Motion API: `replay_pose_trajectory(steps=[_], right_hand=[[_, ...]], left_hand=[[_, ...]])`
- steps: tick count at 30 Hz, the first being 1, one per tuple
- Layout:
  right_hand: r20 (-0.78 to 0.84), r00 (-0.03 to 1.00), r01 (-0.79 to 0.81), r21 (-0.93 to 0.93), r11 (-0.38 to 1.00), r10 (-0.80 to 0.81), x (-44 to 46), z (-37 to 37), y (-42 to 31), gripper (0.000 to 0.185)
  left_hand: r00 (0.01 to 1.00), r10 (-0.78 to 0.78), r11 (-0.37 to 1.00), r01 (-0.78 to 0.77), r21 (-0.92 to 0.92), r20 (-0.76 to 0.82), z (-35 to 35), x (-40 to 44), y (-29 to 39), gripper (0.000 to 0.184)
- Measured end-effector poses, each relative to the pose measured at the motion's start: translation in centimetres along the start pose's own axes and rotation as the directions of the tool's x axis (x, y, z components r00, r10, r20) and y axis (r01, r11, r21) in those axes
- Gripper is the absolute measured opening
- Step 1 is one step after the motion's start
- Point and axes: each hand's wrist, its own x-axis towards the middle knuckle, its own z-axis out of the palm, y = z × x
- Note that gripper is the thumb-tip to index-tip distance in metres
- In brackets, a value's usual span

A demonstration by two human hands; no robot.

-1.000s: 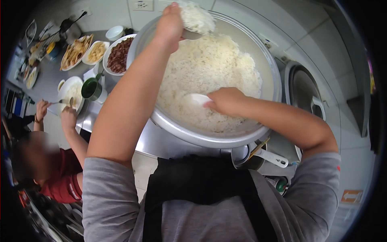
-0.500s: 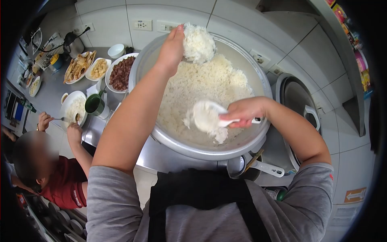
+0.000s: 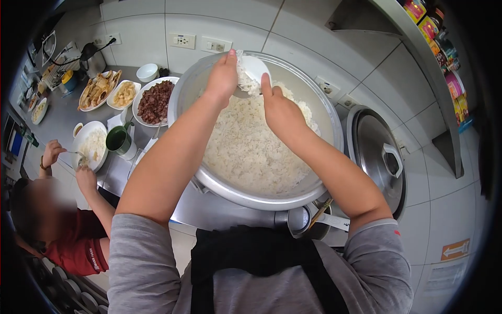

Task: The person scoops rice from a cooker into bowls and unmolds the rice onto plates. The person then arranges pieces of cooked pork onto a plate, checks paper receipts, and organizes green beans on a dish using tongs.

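Observation:
A large metal pot (image 3: 335, 141) of white rice (image 3: 256, 146) stands in front of me. Over its far left side, my left hand (image 3: 222, 79) holds a bowl heaped with rice (image 3: 246, 79); the bowl itself is mostly hidden. My right hand (image 3: 280, 104) grips a white rice paddle (image 3: 255, 68), index finger extended along it. The paddle's blade lies against the heaped rice, close to the fingers of my left hand.
Left of the pot are a dish of dark red meat (image 3: 155, 102), a green cup (image 3: 118, 139) and plates of food. A person (image 3: 78, 246) eats from a rice bowl (image 3: 90, 146). A lidded pot (image 3: 379, 157) stands right; a white-handled pan (image 3: 299, 220) sits near the front rim.
My right hand has lifted the paddle with rice from the pot's middle up to the heap at my left hand. My left hand still holds the bowl.

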Motion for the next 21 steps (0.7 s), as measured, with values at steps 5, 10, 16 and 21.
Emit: replay_pose_trajectory(steps=[5,10,16,21], right_hand=[[0.231,0.971,-0.170,0.450,0.877,0.070,0.5,-3.6,2.9,0.057],[0.196,0.955,-0.227,0.005,0.974,0.222,1.0,2.1,11.1,0.035],[0.606,0.742,0.414,-0.079,0.907,-0.286,-7.3,1.0,-1.6,0.020],[0.593,0.695,0.395,0.159,0.905,-0.407,-7.9,-5.6,0.4,0.034]], left_hand=[[0.999,0.021,0.989,-0.014,-0.144,0.041,-0.2,1.1,-0.3,0.057],[0.998,-0.022,0.960,0.038,-0.278,0.060,-0.7,1.0,-0.5,0.054],[0.998,-0.054,0.997,0.052,-0.059,-0.029,-0.1,0.6,0.2,0.050],[1.000,-0.008,0.999,0.008,-0.041,-0.002,0.2,0.5,-0.1,0.048]])
